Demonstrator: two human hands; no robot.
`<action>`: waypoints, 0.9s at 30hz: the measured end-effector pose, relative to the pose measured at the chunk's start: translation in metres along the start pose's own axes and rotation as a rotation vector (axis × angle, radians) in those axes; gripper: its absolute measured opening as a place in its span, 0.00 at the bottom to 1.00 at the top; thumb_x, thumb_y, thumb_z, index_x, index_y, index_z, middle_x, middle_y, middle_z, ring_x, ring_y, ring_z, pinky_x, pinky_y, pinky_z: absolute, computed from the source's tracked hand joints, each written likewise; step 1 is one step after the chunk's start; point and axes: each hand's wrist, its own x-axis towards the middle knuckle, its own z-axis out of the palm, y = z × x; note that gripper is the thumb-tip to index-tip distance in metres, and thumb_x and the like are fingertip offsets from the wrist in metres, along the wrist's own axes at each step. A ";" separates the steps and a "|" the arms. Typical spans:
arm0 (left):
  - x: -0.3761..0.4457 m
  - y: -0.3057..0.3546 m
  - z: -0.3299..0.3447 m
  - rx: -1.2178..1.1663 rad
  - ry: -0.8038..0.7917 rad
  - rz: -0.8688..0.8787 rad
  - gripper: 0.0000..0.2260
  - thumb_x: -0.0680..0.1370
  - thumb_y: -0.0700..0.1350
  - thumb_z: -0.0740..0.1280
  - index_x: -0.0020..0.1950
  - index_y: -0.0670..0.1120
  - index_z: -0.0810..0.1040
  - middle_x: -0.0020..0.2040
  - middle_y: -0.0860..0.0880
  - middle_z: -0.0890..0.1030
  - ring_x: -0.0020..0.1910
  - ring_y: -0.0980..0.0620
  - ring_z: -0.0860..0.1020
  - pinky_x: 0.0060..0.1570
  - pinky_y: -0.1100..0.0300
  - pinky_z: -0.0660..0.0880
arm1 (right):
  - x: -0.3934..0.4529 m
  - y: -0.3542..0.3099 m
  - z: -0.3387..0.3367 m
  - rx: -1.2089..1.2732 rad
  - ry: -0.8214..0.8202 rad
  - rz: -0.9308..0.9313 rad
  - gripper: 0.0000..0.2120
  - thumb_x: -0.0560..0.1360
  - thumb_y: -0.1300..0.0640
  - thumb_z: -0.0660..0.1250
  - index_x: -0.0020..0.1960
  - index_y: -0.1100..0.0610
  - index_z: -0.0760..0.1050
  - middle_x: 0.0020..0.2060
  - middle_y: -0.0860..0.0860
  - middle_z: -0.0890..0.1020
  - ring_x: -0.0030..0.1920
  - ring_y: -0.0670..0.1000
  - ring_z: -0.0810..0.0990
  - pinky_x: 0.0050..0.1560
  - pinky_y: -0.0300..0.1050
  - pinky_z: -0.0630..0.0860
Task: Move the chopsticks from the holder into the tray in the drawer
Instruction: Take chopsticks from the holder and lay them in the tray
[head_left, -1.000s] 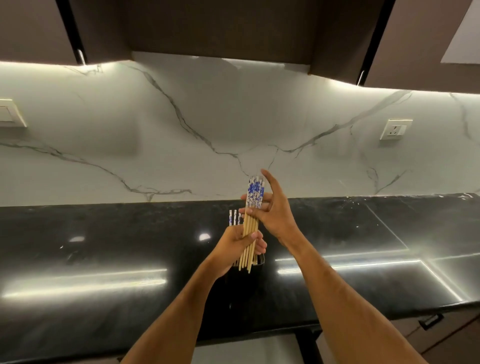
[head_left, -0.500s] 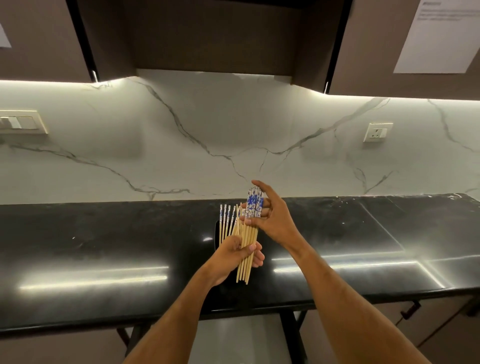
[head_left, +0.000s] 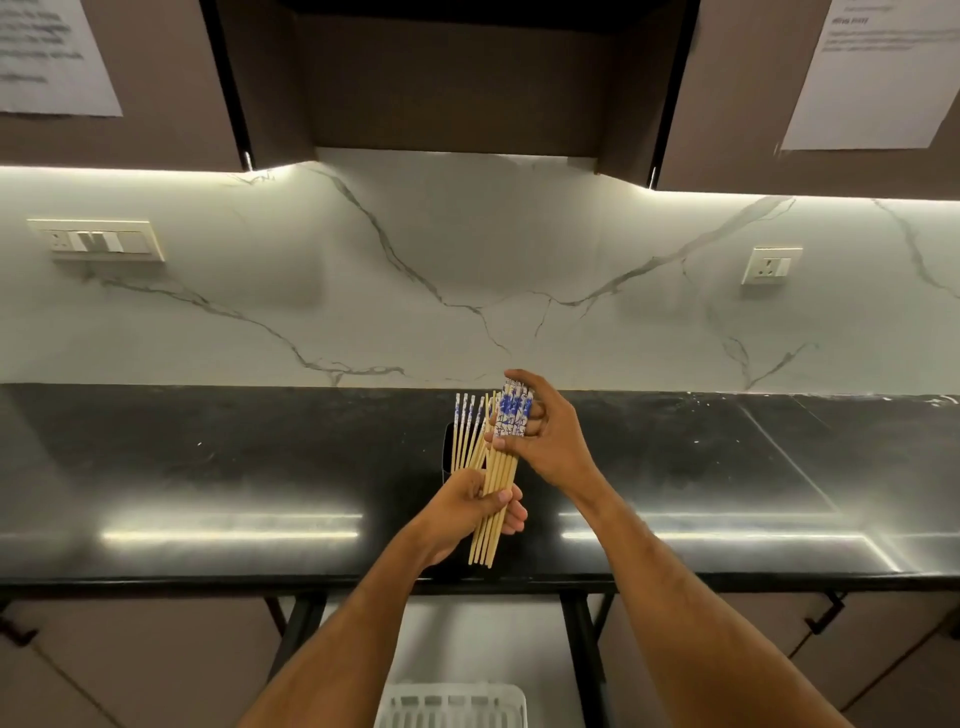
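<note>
Meanwhile, against the earlier frames, the view had tilted down: a white slotted tray (head_left: 451, 702) now showed at the bottom edge, below the counter, and two paper sheets on the upper cabinets had come into sight. The bundle of chopsticks (head_left: 497, 480) stood higher and clear of the dark holder (head_left: 447, 457), which sat on the glossy black countertop (head_left: 208, 467). The left hand (head_left: 467, 512) was wrapped around the plain wooden lower part of the bundle, thumb across the front. The right hand (head_left: 540, 439) pinched the blue-and-white patterned tops, forefinger arched over their ends. The bundle held roughly seven or eight sticks; an exact count could not be made. About four more chopsticks (head_left: 464, 431) leaned in the holder, just left of the bundle. The sticks were thin, straight, pale wood. Behind lay a white veined marble wall with two switch plates
</note>
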 end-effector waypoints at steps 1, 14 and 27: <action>-0.003 -0.001 0.000 0.020 0.011 -0.009 0.09 0.83 0.41 0.64 0.58 0.37 0.80 0.49 0.38 0.86 0.50 0.41 0.85 0.53 0.51 0.82 | -0.004 0.000 0.002 0.029 0.003 0.012 0.42 0.69 0.70 0.78 0.76 0.50 0.64 0.52 0.58 0.84 0.49 0.53 0.88 0.49 0.47 0.85; -0.039 -0.077 -0.027 0.314 0.120 -0.250 0.08 0.80 0.39 0.68 0.57 0.38 0.81 0.45 0.41 0.87 0.44 0.47 0.87 0.47 0.56 0.84 | -0.091 0.080 0.066 0.544 0.371 0.554 0.35 0.70 0.76 0.73 0.71 0.54 0.68 0.55 0.63 0.84 0.53 0.60 0.87 0.52 0.56 0.84; -0.070 -0.213 -0.048 1.012 -0.064 -0.446 0.06 0.79 0.44 0.68 0.53 0.45 0.82 0.46 0.44 0.84 0.45 0.47 0.83 0.52 0.54 0.82 | -0.198 0.165 0.092 -0.479 0.057 0.555 0.36 0.72 0.63 0.77 0.77 0.56 0.67 0.69 0.55 0.76 0.70 0.52 0.75 0.68 0.50 0.76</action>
